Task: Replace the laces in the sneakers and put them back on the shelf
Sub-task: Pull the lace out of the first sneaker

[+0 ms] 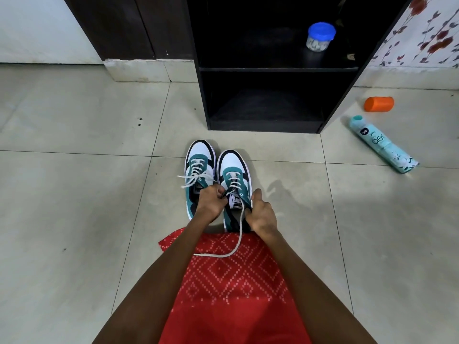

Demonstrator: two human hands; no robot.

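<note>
Two teal, white and black sneakers stand side by side on the tiled floor, toes pointing away from me. The left sneaker (198, 167) has a white lace tied loosely, its ends sticking out to the left. On the right sneaker (233, 170), my left hand (211, 203) pinches a lace end at the tongue's left side. My right hand (260, 214) grips the shoe's right collar. A loose white lace end (238, 234) trails from the right sneaker down onto my red patterned clothing.
A black open shelf unit (273, 69) stands just beyond the sneakers, with a blue-lidded jar (320, 37) on its upper board. To the right on the floor lie an orange cap (378, 103) and a teal spray can (382, 145).
</note>
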